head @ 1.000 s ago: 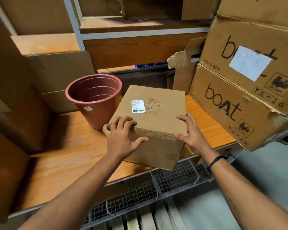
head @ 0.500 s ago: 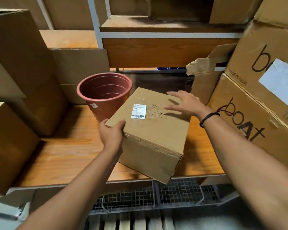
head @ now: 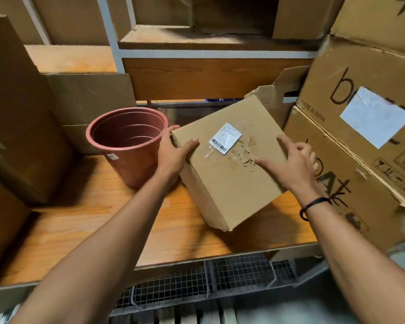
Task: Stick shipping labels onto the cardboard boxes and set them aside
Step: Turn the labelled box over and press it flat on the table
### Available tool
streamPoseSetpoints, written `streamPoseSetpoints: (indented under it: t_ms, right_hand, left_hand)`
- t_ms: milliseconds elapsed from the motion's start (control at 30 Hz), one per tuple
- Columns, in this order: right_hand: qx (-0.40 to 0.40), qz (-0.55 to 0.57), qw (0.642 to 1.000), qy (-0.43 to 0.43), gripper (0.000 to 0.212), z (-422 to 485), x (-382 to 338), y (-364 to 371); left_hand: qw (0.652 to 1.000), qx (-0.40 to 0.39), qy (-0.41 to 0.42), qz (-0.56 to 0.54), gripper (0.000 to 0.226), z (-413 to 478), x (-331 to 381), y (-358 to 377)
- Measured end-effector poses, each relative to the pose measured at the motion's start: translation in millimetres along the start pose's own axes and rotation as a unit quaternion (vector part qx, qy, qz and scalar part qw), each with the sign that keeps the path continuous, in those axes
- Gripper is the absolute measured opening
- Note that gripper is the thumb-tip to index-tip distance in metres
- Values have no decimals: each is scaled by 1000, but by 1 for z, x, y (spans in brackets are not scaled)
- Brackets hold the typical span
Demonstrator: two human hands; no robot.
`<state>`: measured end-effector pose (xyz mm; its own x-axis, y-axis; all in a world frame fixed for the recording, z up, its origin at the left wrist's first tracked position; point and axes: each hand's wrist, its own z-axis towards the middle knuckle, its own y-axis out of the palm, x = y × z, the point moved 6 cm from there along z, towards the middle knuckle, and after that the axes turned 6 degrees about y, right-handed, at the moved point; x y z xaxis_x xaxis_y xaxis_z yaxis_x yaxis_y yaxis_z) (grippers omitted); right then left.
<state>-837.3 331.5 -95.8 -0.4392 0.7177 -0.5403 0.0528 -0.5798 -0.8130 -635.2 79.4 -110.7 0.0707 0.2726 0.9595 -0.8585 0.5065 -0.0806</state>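
A plain cardboard box (head: 229, 183) lies tilted on the wooden shelf (head: 103, 220), turned with one corner toward me. A small white barcode label (head: 225, 138) is stuck on its top face, beside a torn patch of cardboard. My left hand (head: 173, 155) grips the box's left corner, thumb on top. My right hand (head: 290, 164) rests on the top face near the right edge with its fingers spread.
A reddish-brown plastic pot (head: 129, 143) stands just left of the box, touching my left hand. Two large printed cartons (head: 360, 141) are stacked at the right, the upper one bearing a white sticker (head: 374, 115). More cartons (head: 21, 113) line the left. A wire mesh rack (head: 220, 279) runs below the shelf edge.
The box has been pushed farther back and right on the shelf and turned. My right hand came from the far side onto the top face; my left hand stayed on the left corner.
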Motion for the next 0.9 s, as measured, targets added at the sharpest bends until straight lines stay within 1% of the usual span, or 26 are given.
streamPoseSetpoints:
  t_ms: [33,100,133,167,200,233,300,367,433,500,567,633,667,767,900]
  right_hand:
    - [4,3,1000,19,105,-3,7,-1]
    - [0,13,999,50,107,-9,19,0]
    - [-6,20,998,62,107,-12,24,2]
    - [-12,26,997,69,107,-16,28,5]
    - [-16,32,997,73,107,-20,31,9]
    - [-13,38,996,76,107,-23,33,12]
    - [1,53,995,81,109,-28,30,14]
    - [20,72,994,82,113,-35,23,16]
    - [47,116,990,70,117,-44,13,16]
    - [51,178,980,69,129,-54,6,21]
    - [40,206,974,80,136,-66,3,32]
    - [29,207,973,102,136,-72,7,47]
    - [22,204,972,112,133,-73,11,54]
    - [3,188,973,134,120,-78,24,77]
    - [1,179,973,147,112,-90,38,102]
  left_hand:
    - [1000,-8,-4,3,83,2,0,7]
    - [999,10,-38,-3,106,-2,-4,18]
    - [997,17,-70,-17,114,-9,-9,24]
    - [995,8,-97,-36,117,-17,-15,32]
    - [993,-16,-108,-50,113,-24,-22,41]
    - [993,-40,-99,-49,106,-28,-28,48]
    - [995,-63,-71,-35,93,-29,-36,49]
    - [995,-76,-55,-36,84,-22,-28,42]
    - [993,-102,-16,-60,81,-11,-13,35]
    - [989,-126,21,-71,88,0,-3,25]
    - [986,-146,29,-70,104,6,-5,14]
    - [985,-163,20,-58,118,1,-15,6]
    - [985,-168,16,-47,121,-3,-23,3]
    - [985,-174,5,-15,121,-19,-48,-4]
    - [980,-194,-8,43,114,-30,-72,-8]
